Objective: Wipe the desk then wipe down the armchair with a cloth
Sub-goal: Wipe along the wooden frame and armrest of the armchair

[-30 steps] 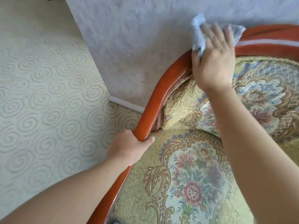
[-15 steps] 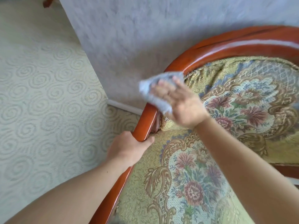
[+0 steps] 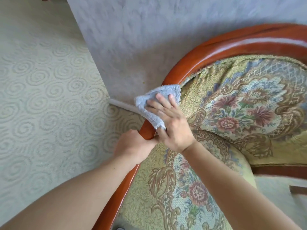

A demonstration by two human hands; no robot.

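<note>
The armchair has a curved red-brown wooden rail [image 3: 196, 58] and floral tapestry cushions [image 3: 191, 193]. A light blue cloth [image 3: 149, 103] lies over the rail where the backrest curves down into the left arm. My right hand [image 3: 172, 123] presses the cloth onto the wood with straight, spread fingers. Just below it, my left hand [image 3: 132, 146] grips the left arm rail, fingers curled around the wood. The two hands nearly touch.
A pale textured wall [image 3: 141, 39] stands right behind the chair, with a white baseboard [image 3: 123, 105] at its foot. Swirl-patterned cream carpet [image 3: 41, 105] spreads to the left. The chair's right arm rail [image 3: 279, 171] shows at the right edge.
My right hand has slid the cloth down along the rail from the top of the backrest to the left arm, close to my left hand. The left hand has kept its grip.
</note>
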